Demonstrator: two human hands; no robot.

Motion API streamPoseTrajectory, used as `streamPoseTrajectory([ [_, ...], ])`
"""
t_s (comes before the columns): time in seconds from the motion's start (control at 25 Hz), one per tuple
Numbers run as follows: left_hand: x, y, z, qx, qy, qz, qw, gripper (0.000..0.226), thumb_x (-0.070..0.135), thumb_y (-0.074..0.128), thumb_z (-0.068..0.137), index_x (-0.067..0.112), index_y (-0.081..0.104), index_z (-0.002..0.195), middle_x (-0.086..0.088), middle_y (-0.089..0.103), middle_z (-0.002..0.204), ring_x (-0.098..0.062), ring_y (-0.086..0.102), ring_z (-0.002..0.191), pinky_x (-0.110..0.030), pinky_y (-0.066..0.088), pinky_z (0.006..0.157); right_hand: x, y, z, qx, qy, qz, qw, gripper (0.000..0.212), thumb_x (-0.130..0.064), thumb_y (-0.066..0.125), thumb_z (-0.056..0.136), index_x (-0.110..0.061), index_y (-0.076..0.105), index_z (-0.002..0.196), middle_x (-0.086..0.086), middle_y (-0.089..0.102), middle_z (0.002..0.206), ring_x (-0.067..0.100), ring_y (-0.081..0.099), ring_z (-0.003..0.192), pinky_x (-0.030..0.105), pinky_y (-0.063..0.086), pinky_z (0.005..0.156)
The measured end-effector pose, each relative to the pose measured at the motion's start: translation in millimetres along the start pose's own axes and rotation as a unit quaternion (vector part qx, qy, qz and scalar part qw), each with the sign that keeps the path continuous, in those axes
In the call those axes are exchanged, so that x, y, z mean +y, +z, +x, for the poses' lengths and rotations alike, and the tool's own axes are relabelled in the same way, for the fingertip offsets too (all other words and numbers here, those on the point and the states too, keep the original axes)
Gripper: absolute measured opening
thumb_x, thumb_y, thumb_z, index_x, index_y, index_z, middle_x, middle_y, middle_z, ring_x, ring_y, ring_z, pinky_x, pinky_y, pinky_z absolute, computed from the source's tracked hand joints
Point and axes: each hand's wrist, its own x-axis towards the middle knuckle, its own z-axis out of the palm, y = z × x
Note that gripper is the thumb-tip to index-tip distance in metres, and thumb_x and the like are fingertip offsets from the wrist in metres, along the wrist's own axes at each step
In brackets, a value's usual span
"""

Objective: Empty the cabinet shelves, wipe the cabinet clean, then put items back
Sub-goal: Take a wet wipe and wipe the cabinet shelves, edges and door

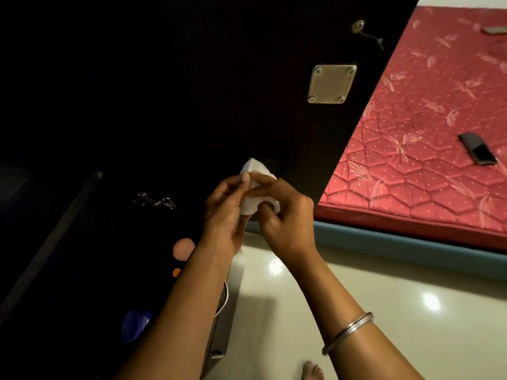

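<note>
A small white cloth (253,171) is bunched between both hands in front of the dark open cabinet door (247,78). My left hand (226,212) grips it from the left, thumb on top. My right hand (285,215) pinches it from the right with fingers curled round it. The cabinet interior (55,187) at the left is very dark; a pink round thing (183,248), a small orange thing (177,272) and a blue thing (135,325) show faintly low inside.
The door carries a metal lock plate (331,84) and a key (367,34). A bed with a red quilted mattress (425,133) stands at the right, a dark phone (478,152) lying on it. Glossy pale floor (384,297) lies below; my foot (312,370) shows.
</note>
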Motion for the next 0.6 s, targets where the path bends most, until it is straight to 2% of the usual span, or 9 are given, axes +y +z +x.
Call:
streamPoseTrajectory([
  [0.08,1.9,5.5,-4.5,0.041,0.031,0.046,0.998,0.012,0.027,0.065,0.092,0.022,0.070,0.101,-0.006,0.074,0.111,-0.025,0.070,0.106,-0.036,0.059,0.082,-6.6,2.5,-7.9,0.086,0.100,-0.049,0.990,0.024,-0.004,0.060,0.083,-0.018,0.073,0.098,-0.005,0.070,0.108,0.007,0.068,0.090,0.030,0.058,0.075],
  [0.16,1.3,6.3,-4.6,0.057,0.093,0.112,0.988,0.007,0.021,0.066,0.094,0.024,0.071,0.097,-0.002,0.075,0.105,-0.019,0.071,0.101,-0.032,0.059,0.081,-10.1,5.9,-12.1,0.105,0.179,-0.058,0.976,0.012,-0.019,0.066,0.090,-0.018,0.072,0.100,-0.003,0.069,0.099,0.008,0.068,0.081,0.025,0.058,0.069],
  [0.24,-0.5,2.7,-4.0,0.054,0.153,0.203,0.966,0.010,0.018,0.067,0.093,0.027,0.071,0.096,0.004,0.074,0.101,-0.011,0.071,0.097,-0.027,0.059,0.079,-11.2,9.2,-10.4,0.089,0.302,0.062,0.947,0.025,-0.038,0.064,0.093,-0.018,0.071,0.105,-0.002,0.073,0.092,0.013,0.071,0.081,0.037,0.061,0.075],
  [0.28,-2.1,-0.2,-5.1,0.040,0.175,0.250,0.951,0.012,0.016,0.068,0.093,0.027,0.072,0.097,0.007,0.074,0.099,-0.008,0.070,0.095,-0.027,0.060,0.078,-12.0,10.2,-8.6,0.090,0.366,0.148,0.914,0.032,-0.043,0.061,0.094,-0.016,0.071,0.106,0.002,0.075,0.092,0.017,0.073,0.085,0.041,0.061,0.079],
  [0.36,-8.1,-7.7,-7.3,-0.010,0.228,0.356,0.906,0.014,0.012,0.067,0.093,0.020,0.074,0.102,0.006,0.073,0.098,-0.006,0.069,0.093,-0.029,0.061,0.079,-16.3,11.5,-3.7,0.108,0.459,0.285,0.834,0.036,-0.042,0.057,0.097,-0.009,0.072,0.099,0.010,0.075,0.091,0.024,0.073,0.085,0.038,0.061,0.078],
  [0.48,-16.0,-15.1,-10.4,-0.091,0.323,0.471,0.816,0.021,0.014,0.063,0.088,0.014,0.076,0.105,0.003,0.072,0.104,-0.009,0.065,0.099,-0.028,0.058,0.084,-18.3,14.9,-1.1,0.174,0.510,0.405,0.739,0.024,-0.023,0.059,0.098,-0.004,0.068,0.087,0.015,0.069,0.083,0.022,0.069,0.072,0.032,0.057,0.070],
  [0.52,-15.4,-15.5,-10.3,-0.095,0.340,0.474,0.807,0.025,0.020,0.060,0.087,0.014,0.076,0.105,0.004,0.070,0.108,-0.007,0.063,0.102,-0.022,0.055,0.086,-15.7,15.4,-2.4,0.219,0.519,0.430,0.705,0.019,-0.016,0.059,0.098,-0.003,0.066,0.086,0.015,0.067,0.081,0.022,0.067,0.070,0.033,0.057,0.070],
  [0.56,-13.4,-15.1,-9.7,-0.081,0.341,0.458,0.817,0.028,0.024,0.058,0.087,0.015,0.076,0.106,0.005,0.068,0.112,-0.004,0.060,0.104,-0.016,0.051,0.087,-11.6,14.6,-4.7,0.276,0.527,0.447,0.668,0.014,-0.011,0.058,0.098,-0.003,0.064,0.087,0.015,0.065,0.082,0.023,0.066,0.069,0.035,0.057,0.073],
  [0.6,-10.3,-14.1,-8.8,-0.049,0.327,0.427,0.842,0.026,0.025,0.058,0.088,0.018,0.075,0.105,0.006,0.065,0.115,-0.002,0.059,0.105,-0.012,0.048,0.087,-3.8,13.6,-8.5,0.326,0.535,0.449,0.636,0.011,-0.007,0.057,0.097,-0.003,0.062,0.088,0.016,0.065,0.085,0.025,0.065,0.071,0.039,0.058,0.079],
])
